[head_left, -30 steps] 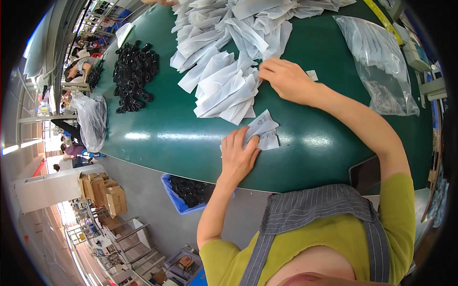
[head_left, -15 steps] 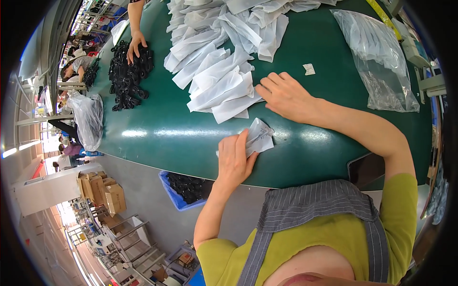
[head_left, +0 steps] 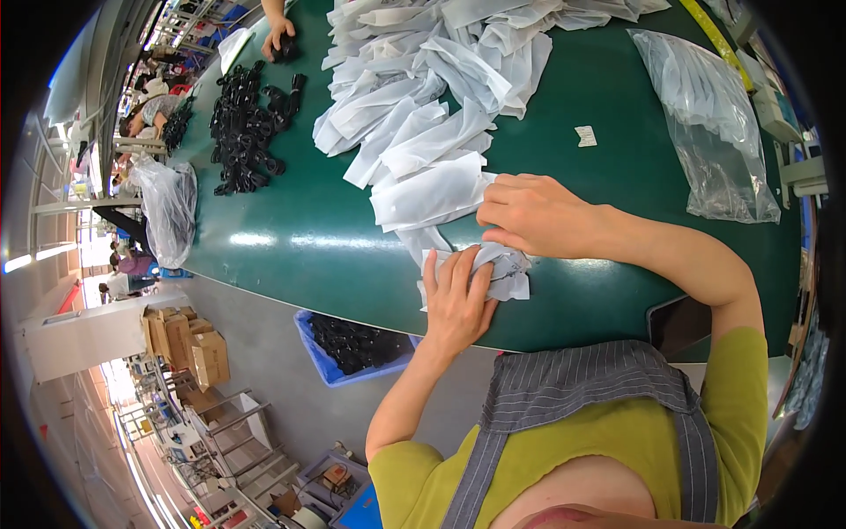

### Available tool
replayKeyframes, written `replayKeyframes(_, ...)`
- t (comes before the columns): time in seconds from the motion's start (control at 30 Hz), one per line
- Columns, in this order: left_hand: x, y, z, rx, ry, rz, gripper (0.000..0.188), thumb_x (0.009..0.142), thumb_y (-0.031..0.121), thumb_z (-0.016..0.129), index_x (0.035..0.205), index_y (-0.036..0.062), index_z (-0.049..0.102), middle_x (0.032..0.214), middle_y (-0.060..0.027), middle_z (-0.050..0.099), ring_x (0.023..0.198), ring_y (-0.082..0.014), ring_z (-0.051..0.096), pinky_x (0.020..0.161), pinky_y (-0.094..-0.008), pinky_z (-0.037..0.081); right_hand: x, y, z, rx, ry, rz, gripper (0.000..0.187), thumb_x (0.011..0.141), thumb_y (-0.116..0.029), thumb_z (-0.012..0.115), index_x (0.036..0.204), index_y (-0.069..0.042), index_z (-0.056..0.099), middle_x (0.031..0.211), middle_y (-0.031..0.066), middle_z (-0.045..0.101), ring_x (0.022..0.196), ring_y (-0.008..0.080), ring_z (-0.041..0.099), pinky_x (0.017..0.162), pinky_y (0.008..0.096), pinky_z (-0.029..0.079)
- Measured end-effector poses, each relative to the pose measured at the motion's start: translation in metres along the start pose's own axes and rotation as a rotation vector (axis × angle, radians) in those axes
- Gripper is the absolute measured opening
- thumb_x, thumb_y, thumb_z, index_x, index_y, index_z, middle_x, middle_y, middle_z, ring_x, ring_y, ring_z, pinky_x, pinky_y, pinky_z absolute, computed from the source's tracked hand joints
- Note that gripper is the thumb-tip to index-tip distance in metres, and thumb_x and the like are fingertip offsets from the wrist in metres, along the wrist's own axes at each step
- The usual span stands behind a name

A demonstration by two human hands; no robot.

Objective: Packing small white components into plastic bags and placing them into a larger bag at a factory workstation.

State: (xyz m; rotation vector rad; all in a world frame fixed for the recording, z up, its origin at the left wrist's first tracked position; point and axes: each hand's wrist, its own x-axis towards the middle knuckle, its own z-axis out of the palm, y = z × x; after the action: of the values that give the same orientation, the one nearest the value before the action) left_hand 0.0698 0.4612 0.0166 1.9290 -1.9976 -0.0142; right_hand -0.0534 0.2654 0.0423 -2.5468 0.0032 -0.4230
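Note:
My left hand [head_left: 458, 295] lies over a small whitish plastic bag [head_left: 508, 275] with dark print, near the table's front edge. Its fingers curve over the bag, and the thumb rests along the lower side. Just above and to the right is my right hand [head_left: 533, 216], fingers bent in a pinch at the end of another white bag [head_left: 427, 198]. The fingertips partly hide how that bag is gripped. Beyond both hands spreads a heap of similar white bags [head_left: 458, 75], overlapping one another.
Bundled black cables [head_left: 242, 132] lie at left on the green table [head_left: 608, 194]; a co-worker's hand [head_left: 279, 37] grips a dark bundle. A clear bag [head_left: 718, 132] of white bags lies at right, near a paper tag [head_left: 586, 136]. A blue bin [head_left: 330, 370] stands below the edge.
My right hand has moved down, closer to my left, and white bags have shifted toward me. My left hand now covers the bag more flatly. The co-worker's hand has moved away with a black bundle.

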Motion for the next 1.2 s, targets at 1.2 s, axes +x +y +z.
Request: replayKeyframes(1.2,-0.01,0.019,-0.003,-0.209,-0.049,-0.113,0.1,0.056,0.025,0.087,0.139,-0.003,0.039,0.133,-0.0188,0.046,0.124,-0.037,0.045,0.109,-0.0567,0.027,-0.008,0.034,0.012,-0.383,0.167,0.047,0.042,0.074,-0.02,0.076,0.107,-0.005,0.056,0.107,0.0069,0.054,0.1,0.0234,0.052,0.082,0.0347,0.042)
